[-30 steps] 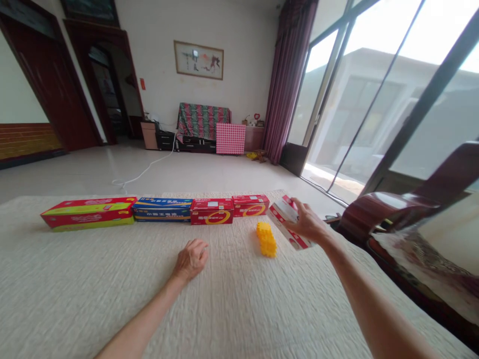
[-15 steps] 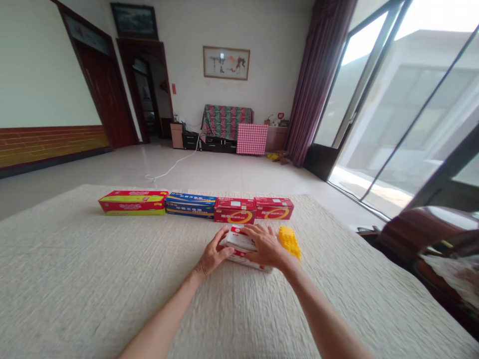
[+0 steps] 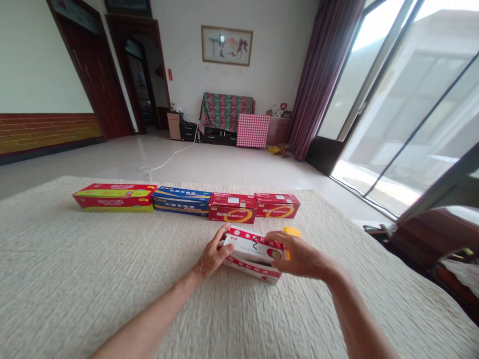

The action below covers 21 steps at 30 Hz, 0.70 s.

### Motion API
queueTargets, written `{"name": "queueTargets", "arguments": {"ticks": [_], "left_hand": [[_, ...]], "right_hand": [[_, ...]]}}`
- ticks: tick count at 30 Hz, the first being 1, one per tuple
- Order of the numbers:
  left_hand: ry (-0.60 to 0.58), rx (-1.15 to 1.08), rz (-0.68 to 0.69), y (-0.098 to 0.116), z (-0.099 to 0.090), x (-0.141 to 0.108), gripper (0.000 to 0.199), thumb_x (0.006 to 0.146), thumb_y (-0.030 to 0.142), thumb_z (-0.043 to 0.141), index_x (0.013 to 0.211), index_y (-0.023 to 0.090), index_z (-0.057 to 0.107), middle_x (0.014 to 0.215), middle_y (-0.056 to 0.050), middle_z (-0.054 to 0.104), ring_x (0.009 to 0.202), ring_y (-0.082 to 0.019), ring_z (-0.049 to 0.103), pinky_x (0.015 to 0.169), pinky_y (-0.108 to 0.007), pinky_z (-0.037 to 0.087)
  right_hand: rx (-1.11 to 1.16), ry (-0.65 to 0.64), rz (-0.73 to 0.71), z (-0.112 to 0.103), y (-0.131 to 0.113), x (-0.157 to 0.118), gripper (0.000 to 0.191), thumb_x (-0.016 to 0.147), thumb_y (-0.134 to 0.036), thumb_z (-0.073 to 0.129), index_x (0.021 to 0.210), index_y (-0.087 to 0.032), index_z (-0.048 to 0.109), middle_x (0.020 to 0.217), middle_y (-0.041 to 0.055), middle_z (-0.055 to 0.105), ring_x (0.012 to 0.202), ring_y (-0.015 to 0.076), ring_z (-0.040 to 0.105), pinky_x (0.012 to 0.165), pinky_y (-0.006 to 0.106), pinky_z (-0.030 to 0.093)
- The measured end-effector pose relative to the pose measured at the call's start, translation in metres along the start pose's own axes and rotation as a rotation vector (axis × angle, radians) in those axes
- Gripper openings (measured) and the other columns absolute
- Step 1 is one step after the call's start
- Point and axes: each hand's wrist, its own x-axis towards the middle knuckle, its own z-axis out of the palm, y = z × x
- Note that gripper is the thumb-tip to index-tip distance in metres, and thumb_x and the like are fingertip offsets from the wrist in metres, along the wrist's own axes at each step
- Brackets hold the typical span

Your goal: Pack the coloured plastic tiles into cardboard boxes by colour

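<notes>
A white-and-red cardboard box [image 3: 251, 269] sits on the cream quilted cover [image 3: 149, 289] in front of me. A dark gap shows under the right end of its printed top, which looks slightly raised. My left hand [image 3: 213, 253] grips the box's left end, thumb on the near edge and fingers on the far side. At the right end, my right hand [image 3: 299, 253] holds the top, fingers over its far edge and thumb at the near edge. Behind this hand a yellow bumpy object [image 3: 292, 231] is mostly hidden.
Beyond the box stands a row: a red-and-yellow carton [image 3: 116, 198], a blue carton [image 3: 182, 202] and two red cartons [image 3: 232, 208]. A dark wooden chair [image 3: 430, 244] is at the right. A white cable [image 3: 168, 160] crosses the floor behind.
My right hand has moved from the top of the box to its right end, uncovering the printed top. My left hand stays at the left end. The view has tilted down slightly.
</notes>
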Motion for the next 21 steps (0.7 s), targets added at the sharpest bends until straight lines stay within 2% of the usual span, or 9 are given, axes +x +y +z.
{"name": "queueTargets", "arguments": {"ticks": [5, 10, 13, 17, 19, 21], "left_hand": [[-0.047, -0.020, 0.004, 0.003, -0.001, -0.003, 0.077, 0.080, 0.045, 0.060, 0.144, 0.017, 0.028, 0.133, -0.012, 0.052, 0.117, -0.026, 0.053, 0.098, -0.036, 0.043], [-0.036, -0.029, 0.026, 0.005, 0.000, -0.005, 0.078, 0.076, 0.042, 0.064, 0.142, 0.020, 0.029, 0.130, -0.012, 0.052, 0.110, -0.026, 0.056, 0.091, -0.037, 0.047], [-0.023, 0.022, 0.046, 0.005, 0.000, -0.007, 0.080, 0.074, 0.043, 0.064, 0.142, 0.021, 0.028, 0.132, -0.013, 0.049, 0.106, -0.026, 0.057, 0.086, -0.037, 0.048], [-0.007, 0.163, 0.110, 0.007, 0.003, -0.011, 0.080, 0.075, 0.046, 0.060, 0.143, 0.021, 0.028, 0.136, -0.014, 0.045, 0.113, -0.028, 0.051, 0.088, -0.037, 0.046], [-0.011, 0.213, 0.131, 0.008, 0.004, -0.013, 0.079, 0.076, 0.048, 0.057, 0.144, 0.020, 0.028, 0.136, -0.015, 0.045, 0.114, -0.028, 0.049, 0.089, -0.038, 0.045], [-0.015, 0.239, 0.149, 0.008, 0.005, -0.014, 0.078, 0.078, 0.049, 0.055, 0.144, 0.019, 0.028, 0.136, -0.015, 0.045, 0.114, -0.029, 0.049, 0.089, -0.038, 0.045]], "right_hand": [[0.047, 0.053, -0.008, 0.001, 0.001, -0.003, 0.037, 0.076, -0.022, 0.053, 0.112, -0.025, 0.061, 0.112, 0.0039, 0.066, 0.097, 0.0200, 0.062, 0.081, 0.032, 0.052], [0.192, 0.109, 0.006, -0.004, 0.009, -0.001, 0.031, 0.089, -0.034, 0.041, 0.108, -0.022, 0.062, 0.102, 0.0046, 0.068, 0.091, 0.0201, 0.064, 0.077, 0.033, 0.052], [0.221, 0.285, 0.035, 0.001, 0.018, 0.005, 0.033, 0.090, -0.043, 0.041, 0.105, -0.021, 0.061, 0.091, 0.0039, 0.068, 0.082, 0.0197, 0.063, 0.070, 0.032, 0.051], [0.256, 0.594, 0.148, 0.018, 0.026, 0.016, 0.037, 0.088, -0.050, 0.044, 0.106, -0.020, 0.056, 0.064, -0.0023, 0.058, 0.057, 0.0148, 0.055, 0.055, 0.027, 0.045], [0.269, 0.691, 0.200, 0.027, 0.029, 0.022, 0.038, 0.087, -0.051, 0.044, 0.108, -0.021, 0.054, 0.057, -0.0048, 0.053, 0.050, 0.0132, 0.049, 0.049, 0.024, 0.040], [0.278, 0.747, 0.254, 0.035, 0.032, 0.027, 0.040, 0.086, -0.052, 0.044, 0.110, -0.021, 0.052, 0.059, -0.0045, 0.055, 0.049, 0.0133, 0.049, 0.048, 0.024, 0.039]]}}
